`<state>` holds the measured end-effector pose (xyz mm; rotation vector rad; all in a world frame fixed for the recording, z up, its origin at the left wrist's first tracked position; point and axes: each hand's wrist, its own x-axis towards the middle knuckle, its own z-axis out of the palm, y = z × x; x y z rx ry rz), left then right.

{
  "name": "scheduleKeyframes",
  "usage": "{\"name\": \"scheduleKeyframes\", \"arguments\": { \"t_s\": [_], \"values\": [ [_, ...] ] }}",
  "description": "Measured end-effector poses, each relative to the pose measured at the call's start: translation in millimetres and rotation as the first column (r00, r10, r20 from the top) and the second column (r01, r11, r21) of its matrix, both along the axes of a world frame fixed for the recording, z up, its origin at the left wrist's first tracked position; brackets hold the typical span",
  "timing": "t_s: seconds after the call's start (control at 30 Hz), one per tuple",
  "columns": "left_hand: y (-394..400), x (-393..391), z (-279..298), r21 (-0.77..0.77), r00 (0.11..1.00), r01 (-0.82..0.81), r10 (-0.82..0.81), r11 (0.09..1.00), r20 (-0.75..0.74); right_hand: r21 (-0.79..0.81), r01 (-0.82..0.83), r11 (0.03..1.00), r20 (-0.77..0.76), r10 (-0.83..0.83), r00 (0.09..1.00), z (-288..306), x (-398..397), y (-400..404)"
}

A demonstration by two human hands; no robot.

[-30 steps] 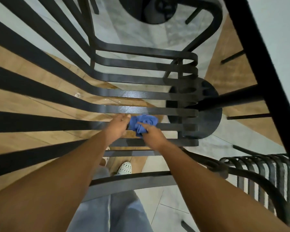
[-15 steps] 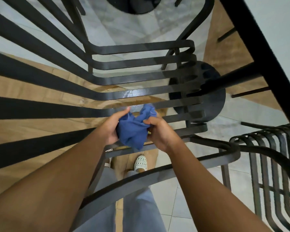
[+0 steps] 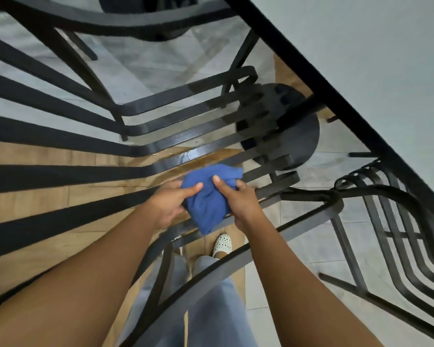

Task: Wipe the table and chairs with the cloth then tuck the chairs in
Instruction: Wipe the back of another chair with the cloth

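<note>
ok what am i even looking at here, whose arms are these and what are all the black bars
This is filmed by a camera worn on a person's head, looking down, so the arms are the wearer's own. No machine is involved. The left hand and right hand together hold a bunched blue cloth just above a black metal chair. The bars are that chair's seat and back slats, stretched by the wide lens. A second slatted chair stands at the right. The pale slab with a dark edge at upper right is the table. Below are the person's jeans and a white shoe on a wood and tile floor.
</note>
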<state>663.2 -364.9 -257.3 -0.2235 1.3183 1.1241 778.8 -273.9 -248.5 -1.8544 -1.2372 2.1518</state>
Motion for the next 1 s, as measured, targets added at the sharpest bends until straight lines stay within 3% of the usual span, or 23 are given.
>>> {"name": "scheduleKeyframes", "arguments": {
  "t_s": [0.1,0.17,0.23,0.3,0.4,0.5,0.57,0.63,0.73,0.8,0.9,1.0],
  "values": [
    [7.3,4.9,6.7,-0.014,0.998,-0.056,0.057,0.998,0.016,0.005,-0.010,1.000,0.038,0.010,0.999,8.9,4.6,0.7],
    [11.5,6.4,12.4,0.010,0.988,-0.118,0.117,0.993,0.104,-0.081,-0.049,0.996,-0.062,0.044,0.997,18.0,11.0,4.7],
    [12.9,8.6,18.8,0.011,0.974,-0.153,0.149,0.988,0.169,-0.150,-0.007,0.989,-0.176,-0.020,0.984,25.3,17.5,7.2],
    [13.0,12.5,26.1,0.009,0.977,-0.138,0.135,0.990,0.162,-0.092,0.065,0.994,-0.220,-0.084,0.972,29.7,26.3,9.6],
    [12.9,17.3,38.1,0.050,0.990,-0.093,0.087,0.994,0.114,0.077,-0.139,0.987,-0.239,0.154,0.959,43.0,36.1,14.3],
    [16.3,19.4,53.3,0.086,0.995,0.001,-0.010,0.996,0.102,0.237,-0.379,0.895,-0.078,0.406,0.911,60.9,41.8,17.9],
    [24.7,21.6,64.8,0.060,0.999,0.036,-0.037,0.998,0.011,0.342,-0.415,0.843,0.071,0.417,0.906,72.3,42.3,19.6],
    [36.1,25.5,75.8,0.038,0.979,0.071,-0.062,0.997,-0.194,0.453,-0.421,0.786,0.170,0.387,0.906,77.7,45.6,22.5],
    [50.8,30.9,87.3,0.029,0.790,0.310,-0.241,0.950,-0.563,0.642,-0.408,0.649,0.240,0.335,0.911,86.6,53.0,36.0],
    [57.2,32.9,92.2,-0.088,0.537,0.488,-0.378,0.869,-0.755,0.653,-0.408,0.638,0.253,0.323,0.912,97.5,56.2,45.3],
    [68.6,37.3,105.0,-0.255,0.203,0.569,-0.434,0.781,-0.878,0.638,-0.443,0.630,0.308,0.318,0.896,119.2,57.0,54.6],
    [79.7,44.1,126.1,-0.341,0.043,0.587,-0.449,0.734,-0.892,0.650,-0.361,0.669,0.293,0.217,0.931,152.8,61.0,61.9]
  ]
}}
